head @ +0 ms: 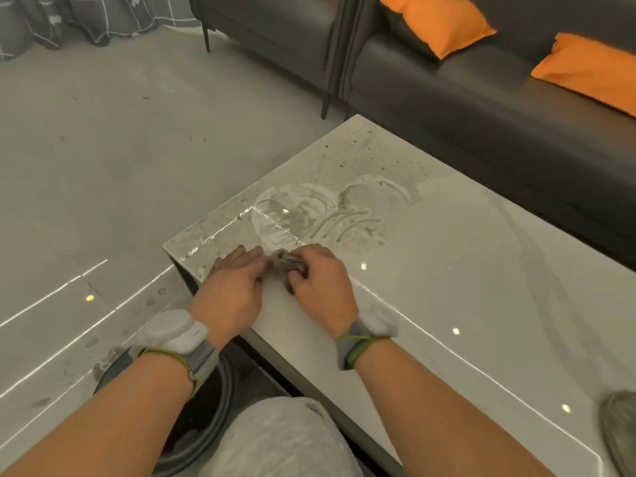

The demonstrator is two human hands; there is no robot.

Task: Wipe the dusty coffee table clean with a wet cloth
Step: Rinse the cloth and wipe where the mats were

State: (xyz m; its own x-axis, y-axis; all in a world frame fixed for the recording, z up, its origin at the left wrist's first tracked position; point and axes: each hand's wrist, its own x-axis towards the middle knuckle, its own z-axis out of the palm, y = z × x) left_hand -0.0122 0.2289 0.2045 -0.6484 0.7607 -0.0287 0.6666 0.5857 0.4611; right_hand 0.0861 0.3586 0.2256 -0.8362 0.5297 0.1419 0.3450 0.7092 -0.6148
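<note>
Grey cloth (288, 266) bunched under curled fingers of right hand (320, 287) on worktop (464, 270), near left corner; left hand (234, 287) flat, fingers pressed together, touching cloth.

even, fairly bright indoor light from overhead; small round lamp reflections and thin bright streaks glare on the glossy coffee table (447, 270) and on the floor (86, 166). shadows are soft and weak, darkest under the table edge. the wide-angle lens bends straight lines toward the borders. the right hand (320, 280) and its wristband (368, 335) are smeared by motion blur; the grey object at the lower right edge (619, 428) is out of focus
</note>
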